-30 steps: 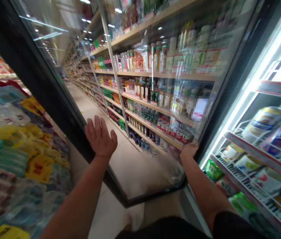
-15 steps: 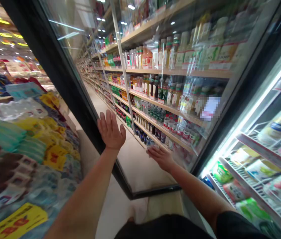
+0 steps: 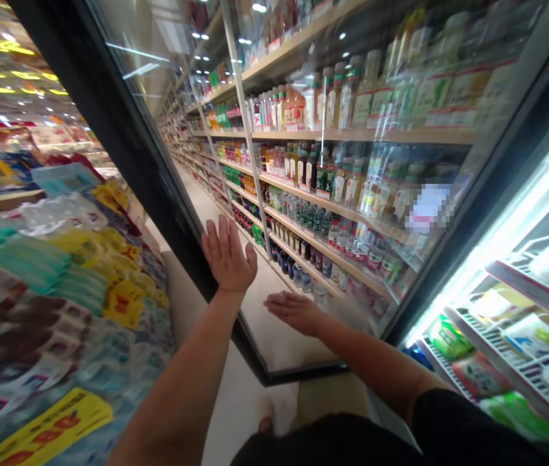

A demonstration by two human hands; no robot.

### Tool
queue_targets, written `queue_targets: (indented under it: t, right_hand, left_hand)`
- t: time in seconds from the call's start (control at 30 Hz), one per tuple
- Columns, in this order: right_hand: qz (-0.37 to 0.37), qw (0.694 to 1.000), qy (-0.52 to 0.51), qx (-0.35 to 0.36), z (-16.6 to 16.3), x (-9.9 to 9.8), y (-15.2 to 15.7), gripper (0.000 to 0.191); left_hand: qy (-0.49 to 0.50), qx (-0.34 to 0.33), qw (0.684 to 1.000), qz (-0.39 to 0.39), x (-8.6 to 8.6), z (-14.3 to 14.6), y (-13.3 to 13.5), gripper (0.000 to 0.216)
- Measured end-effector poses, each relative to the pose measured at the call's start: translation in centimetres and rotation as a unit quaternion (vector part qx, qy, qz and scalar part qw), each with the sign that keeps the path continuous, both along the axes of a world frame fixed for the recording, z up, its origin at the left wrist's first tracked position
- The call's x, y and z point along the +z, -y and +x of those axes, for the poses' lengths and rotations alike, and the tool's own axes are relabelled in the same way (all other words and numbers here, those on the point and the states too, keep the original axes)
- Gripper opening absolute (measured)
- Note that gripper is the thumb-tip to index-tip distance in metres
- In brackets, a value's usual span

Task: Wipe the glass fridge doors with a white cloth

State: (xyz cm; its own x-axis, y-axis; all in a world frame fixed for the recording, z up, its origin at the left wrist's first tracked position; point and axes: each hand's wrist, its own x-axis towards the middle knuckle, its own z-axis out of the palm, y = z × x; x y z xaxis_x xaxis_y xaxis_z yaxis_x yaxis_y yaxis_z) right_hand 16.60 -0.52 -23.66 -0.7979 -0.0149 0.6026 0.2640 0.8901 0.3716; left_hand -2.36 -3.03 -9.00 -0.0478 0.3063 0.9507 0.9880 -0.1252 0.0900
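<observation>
The glass door of a fridge stands swung open in front of me, held in a black frame. My left hand is spread flat, its fingertips at the frame's inner edge and its palm over the pane. Lower and to the right, my right hand is stretched out with its fingers together, at or close to the lower glass; whether it touches cannot be told. Neither hand shows anything held. A hazy patch on the pane lies just right of my right hand.
Lit fridge shelves with packaged drinks stand at the right. Through the glass show long shelves of bottles. On the left are stacked packs and a yellow price sign. Pale floor lies below the door.
My right hand has slid left along the lower pane, towards my left forearm. My left hand keeps its place at the frame. The whole view has shifted slightly.
</observation>
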Motion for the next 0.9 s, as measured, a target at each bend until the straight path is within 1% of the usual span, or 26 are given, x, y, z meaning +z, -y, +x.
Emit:
queue_targets:
  t: [0.07,0.1,0.13,0.17,0.27,0.33,0.4,0.5,0.57,0.63,0.7,0.8,0.9]
  right_hand:
    - [-0.011,1.000,-0.022,0.002,-1.8,1.4,-0.2,0.041]
    - [-0.015,0.999,-0.031,0.006,-2.6,1.7,-0.2,0.042]
    - [-0.017,0.999,-0.035,0.014,-3.4,1.6,-0.1,0.043]
    - [-0.016,0.999,-0.036,0.024,-4.0,1.1,0.1,0.042]
    - [-0.005,0.998,-0.028,0.052,-5.4,-1.7,0.7,0.036]
    - [-0.004,0.998,-0.029,0.055,-6.3,-2.9,1.0,0.034]
    - [-0.005,0.998,-0.034,0.050,-7.5,-2.8,1.0,0.033]
    - [-0.010,0.999,-0.038,0.038,-9.3,-1.8,0.8,0.033]
    - [-0.016,0.999,-0.025,0.026,-9.7,-1.8,1.1,0.034]
    - [-0.020,1.000,-0.010,0.014,-8.8,-2.6,1.5,0.036]
    - [-0.018,1.000,-0.009,0.006,-6.7,-3.5,1.8,0.039]
    - [-0.022,0.999,-0.030,-0.022,-1.7,-3.7,1.2,0.042]
    - [-0.040,0.992,-0.078,-0.088,4.6,-3.1,-0.6,0.047]
  left_hand:
    - [-0.009,0.004,1.000,0.009,0.0,0.0,0.0,0.062]
    - [-0.016,0.007,1.000,0.016,0.0,0.0,0.0,0.062]
    - [-0.022,0.011,0.999,0.024,0.0,0.0,0.0,0.061]
    - [-0.027,0.014,0.999,0.029,0.0,0.0,0.0,0.061]
    - [-0.025,0.015,0.999,0.026,-0.1,0.0,0.0,0.061]
    - [-0.015,0.013,1.000,0.014,-0.1,0.0,0.0,0.061]
    - [-0.014,0.015,1.000,0.010,-0.1,0.0,0.0,0.062]
    - [-0.019,0.016,0.999,0.020,0.0,0.0,0.1,0.062]
    - [-0.008,0.012,1.000,0.013,0.1,0.1,0.1,0.063]
    - [0.009,0.008,1.000,-0.006,0.2,0.1,0.2,0.064]
    - [0.021,0.007,1.000,-0.019,0.2,0.2,0.3,0.066]
    - [0.022,0.013,1.000,-0.017,0.3,0.2,0.3,0.067]
    - [0.005,0.022,1.000,-0.006,0.2,0.3,0.2,0.066]
